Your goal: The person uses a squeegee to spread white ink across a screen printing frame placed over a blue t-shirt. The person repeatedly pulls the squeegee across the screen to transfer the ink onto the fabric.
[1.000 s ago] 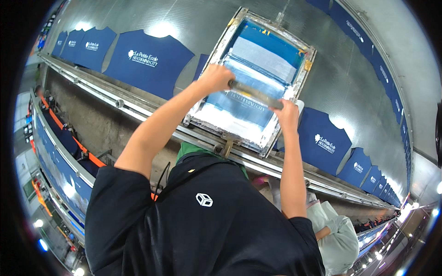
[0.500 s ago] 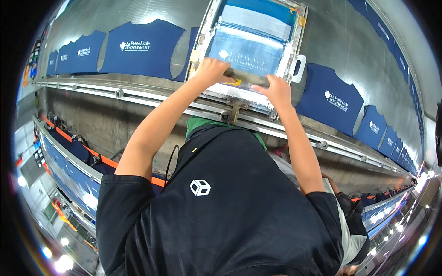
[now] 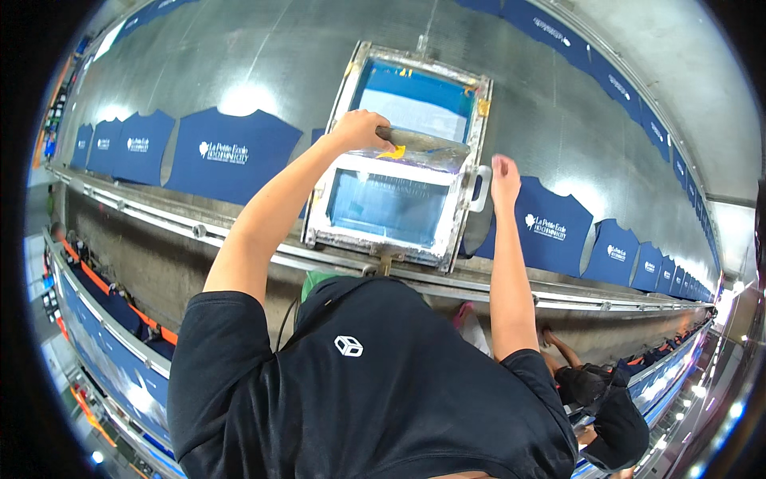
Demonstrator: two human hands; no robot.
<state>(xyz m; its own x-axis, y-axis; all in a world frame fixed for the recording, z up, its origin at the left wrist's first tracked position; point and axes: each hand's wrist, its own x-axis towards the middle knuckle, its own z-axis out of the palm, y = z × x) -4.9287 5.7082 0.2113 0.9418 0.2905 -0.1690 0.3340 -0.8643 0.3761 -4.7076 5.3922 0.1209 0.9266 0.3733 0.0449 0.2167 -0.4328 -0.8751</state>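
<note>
My left hand (image 3: 363, 132) is closed around the left end of a squeegee (image 3: 427, 147), whose long blade lies across a screen-printing frame (image 3: 477, 120). A scrap of yellow tape marks the squeegee near my fingers. Blue mesh shows on both sides of the blade, with pale ink on the far part and faint lettering close to the blade. Off the squeegee, my right hand (image 3: 505, 177) is raised just right of the frame's white loop handle (image 3: 486, 191). Its fingers look curled together, slightly blurred, with nothing visible in them.
Printed navy shirt pieces (image 3: 234, 156) lie in a row along the grey table (image 3: 263, 48), with more (image 3: 550, 227) to the right and along the far edge. A metal rail (image 3: 199, 231) runs along the near edge. Another person (image 3: 610, 415) is behind at lower right.
The squeegee has moved away from me, from the frame's near end to its middle. My right hand has let go of it and moved right. The frame appears lower in view.
</note>
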